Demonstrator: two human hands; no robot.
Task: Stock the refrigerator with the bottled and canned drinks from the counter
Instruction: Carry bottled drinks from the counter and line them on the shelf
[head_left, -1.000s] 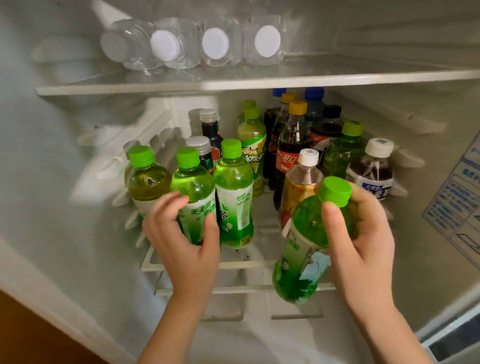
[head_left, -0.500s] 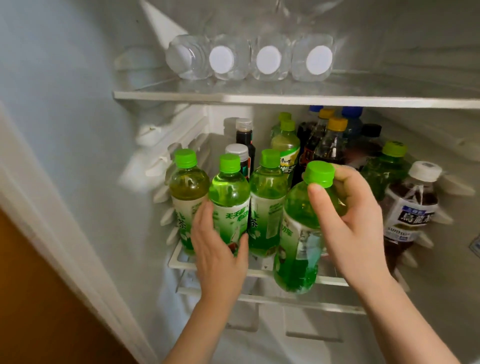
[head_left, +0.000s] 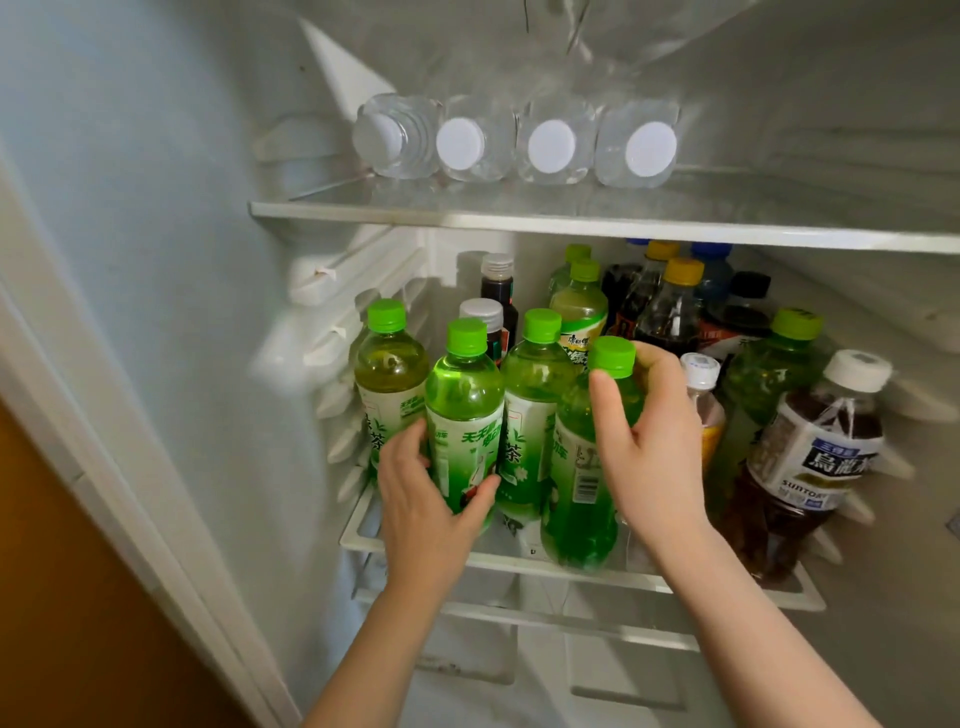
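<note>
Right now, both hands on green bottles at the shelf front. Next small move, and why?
Probably let the right hand release the green bottle it grips below the cap. That bottle looks upright, its base on the front of the lower shelf, in line with the bottle the left hand steadies. If it wobbles, nudge it back first.

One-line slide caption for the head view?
Right hand sets a green bottle on the fridge shelf; left hand steadies another.
</note>
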